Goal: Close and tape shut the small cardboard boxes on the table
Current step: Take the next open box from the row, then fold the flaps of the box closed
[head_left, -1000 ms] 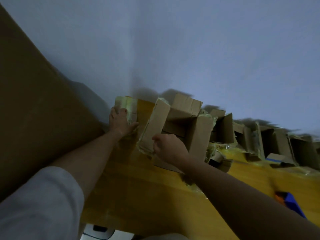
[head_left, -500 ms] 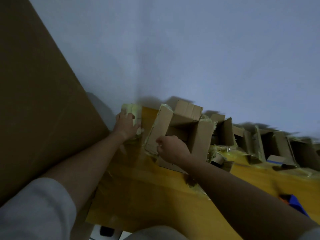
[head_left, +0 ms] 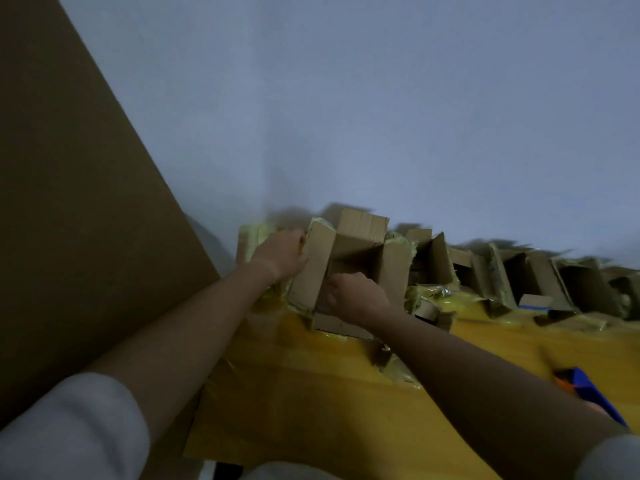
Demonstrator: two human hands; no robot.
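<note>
An open cardboard box [head_left: 360, 242] stands at the table's far left with its flaps upright. My right hand [head_left: 356, 296] grips its near edge, fingers curled into the opening. My left hand [head_left: 278, 254] lies against the outside of the box's left flap [head_left: 311, 268]. Its fingertips are hidden, so its hold is unclear. Behind that hand is a small box wrapped in yellowish tape [head_left: 247, 237]. Several more open boxes [head_left: 526, 278] line the wall to the right. A tape roll [head_left: 426, 309] lies just right of my right wrist.
A big brown cardboard sheet [head_left: 76, 209] leans along the left. The yellow wooden table [head_left: 311, 393] has tape scraps stuck to it. A blue and orange object [head_left: 581, 386] lies near the right front. A pale wall closes the back.
My left hand has slid right, from the top of the taped box to the open box's left flap. My right hand has kept its hold on the box's near edge.
</note>
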